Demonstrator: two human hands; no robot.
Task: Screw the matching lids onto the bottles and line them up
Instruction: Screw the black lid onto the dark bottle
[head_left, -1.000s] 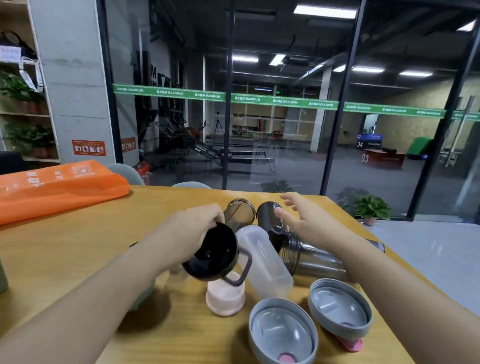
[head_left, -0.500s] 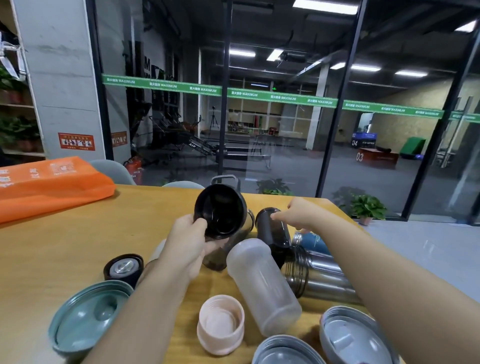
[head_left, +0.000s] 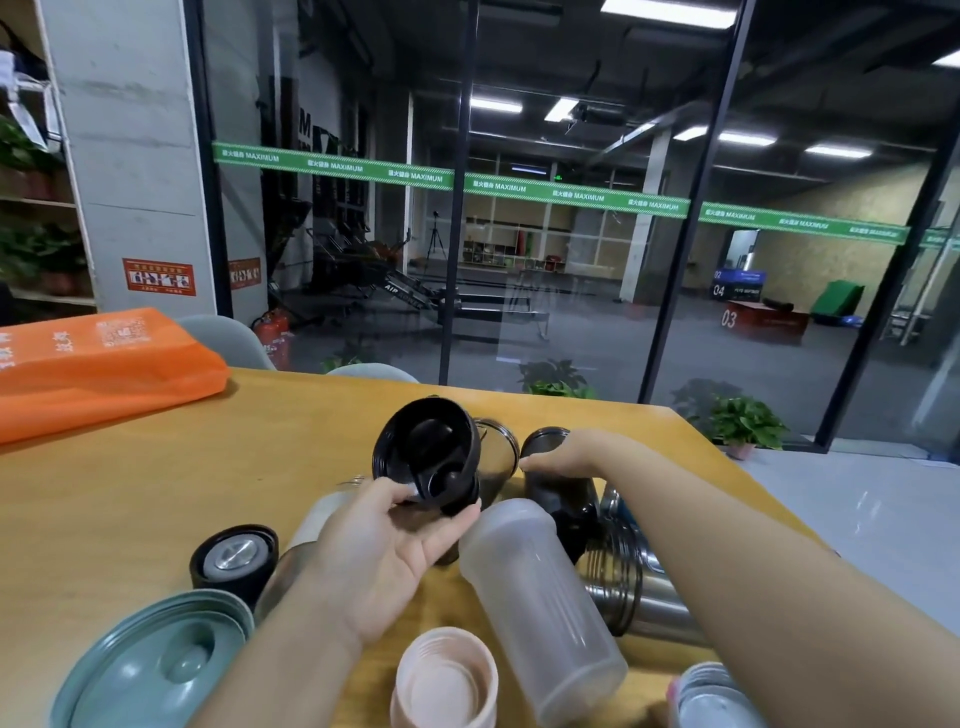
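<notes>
My left hand (head_left: 382, 558) holds a black lid (head_left: 427, 457) up above the table, its underside turned toward me. My right hand (head_left: 563, 457) grips the mouth end of a dark bottle (head_left: 563, 501) lying on the table. Beside that lies a frosted clear bottle (head_left: 540, 603), and a steel bottle (head_left: 636, 597) lies under my right forearm. A smoky clear bottle (head_left: 496, 457) shows behind the black lid. Loose lids lie near me: a pink one (head_left: 444, 680), a teal one (head_left: 150, 665), a black one with a steel centre (head_left: 234, 556), and a grey one (head_left: 714, 699) at the bottom right.
The wooden table (head_left: 156, 493) ends at the right, close to the bottles. An orange bag (head_left: 104, 358) lies at the far left. Chair backs (head_left: 228, 338) stand behind the table in front of a glass wall. Potted plants (head_left: 748, 423) stand on the floor to the right.
My left hand has lifted the black lid from low over the pink lid and tilted it toward me. My right hand has closed on the dark bottle's mouth end.
</notes>
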